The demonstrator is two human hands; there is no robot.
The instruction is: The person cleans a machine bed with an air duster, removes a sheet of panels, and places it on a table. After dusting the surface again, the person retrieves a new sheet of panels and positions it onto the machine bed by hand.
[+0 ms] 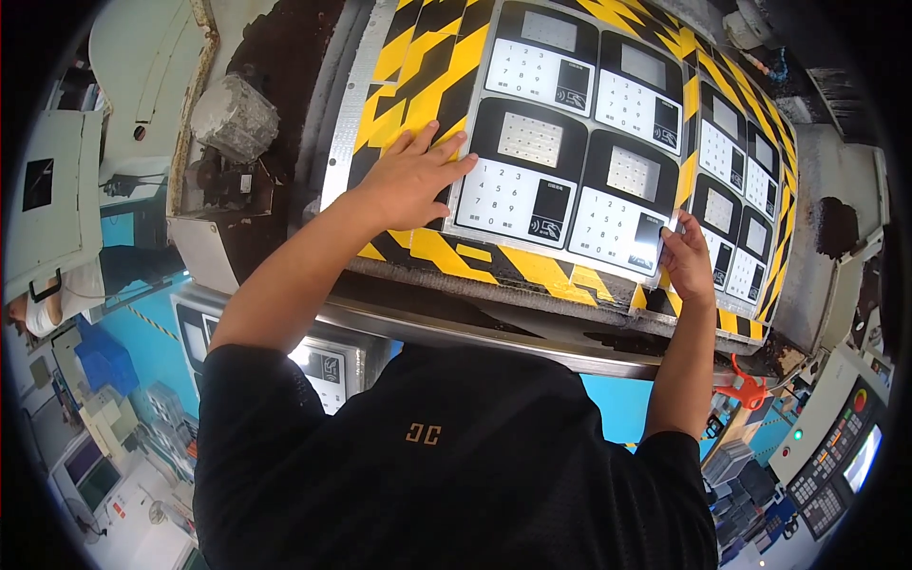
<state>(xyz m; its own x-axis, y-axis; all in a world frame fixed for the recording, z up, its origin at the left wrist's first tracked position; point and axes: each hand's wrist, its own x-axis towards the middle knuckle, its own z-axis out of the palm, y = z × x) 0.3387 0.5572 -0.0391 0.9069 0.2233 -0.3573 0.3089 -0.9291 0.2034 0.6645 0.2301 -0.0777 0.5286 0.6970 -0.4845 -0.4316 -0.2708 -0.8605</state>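
Several black-and-white keypad panels [518,199] with rectangular windows lie in rows on a machine bed covered with yellow-and-black striped tape [418,76]. My left hand [410,180] rests flat with its fingers spread, across the tape and against the left edge of the near-left panel. At the lower right corner of the neighbouring keypad panel [608,223], my right hand [689,256] has its thumb and bent fingers closed on the edge. The underside of that corner is hidden by the fingers.
A steel ledge [494,342] runs between me and the bed. More keypad panels [328,366] are stacked below it at left. An orange-red spray gun [743,385] hangs at right, beside a control console [841,456]. A crusted pale block [235,116] sits left of the bed.
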